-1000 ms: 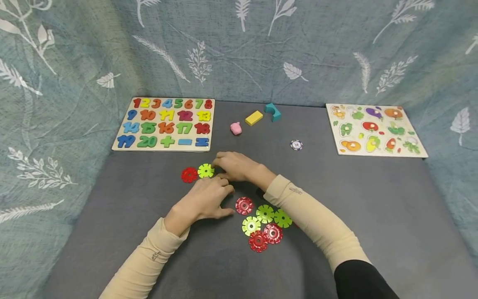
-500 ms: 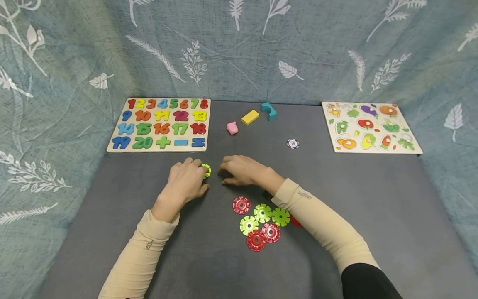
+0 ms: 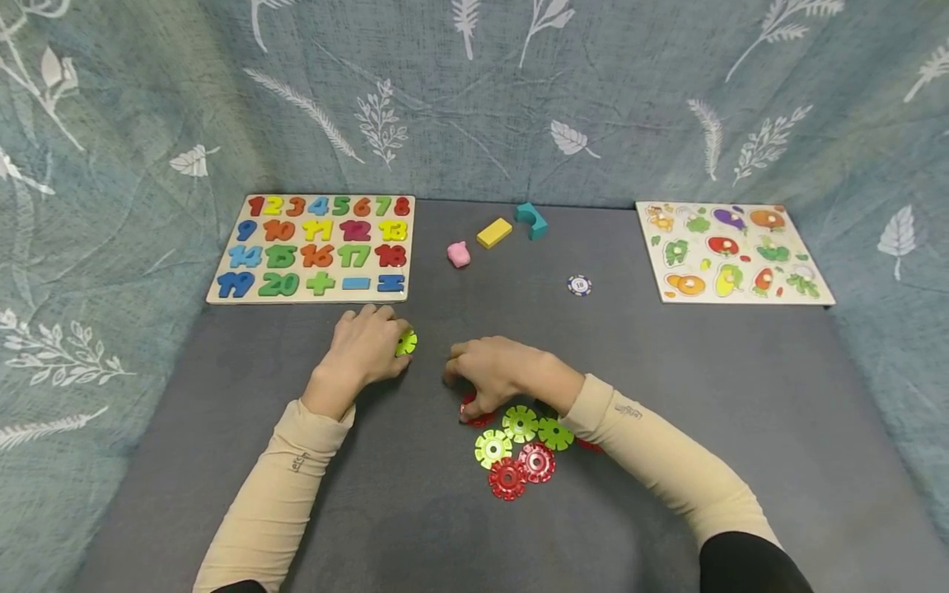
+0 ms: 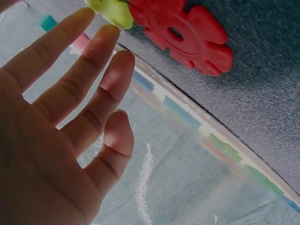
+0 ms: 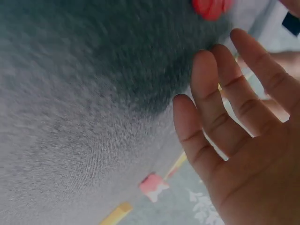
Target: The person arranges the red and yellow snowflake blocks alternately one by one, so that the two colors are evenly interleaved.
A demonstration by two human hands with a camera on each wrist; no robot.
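Observation:
My left hand (image 3: 363,350) is spread over two notched plastic building discs. A yellow-green disc (image 3: 407,342) shows between its thumb and forefinger. In the left wrist view the fingertips meet this disc's edge, and a red disc (image 4: 178,35) lies beside it; the hand covers the red one from above. My right hand (image 3: 500,371) reaches over another red disc (image 3: 485,418), its thumb at the rim and its fingers loosely extended. Just below lie yellow-green discs (image 3: 493,447) and red discs (image 3: 537,462) in a loose cluster, one partly behind the right sleeve.
A number puzzle board (image 3: 307,247) stands at the back left, a vegetable puzzle board (image 3: 734,251) at the back right. Between them are a pink pig figure (image 3: 459,254), a yellow block (image 3: 494,233), a teal arch block (image 3: 531,221) and a poker chip (image 3: 580,285). Patterned cloth hangs behind.
My left hand has moved left and up from the middle onto the red and yellow-green pair. The right hand has drawn back from that pair, down to the red disc atop the cluster.

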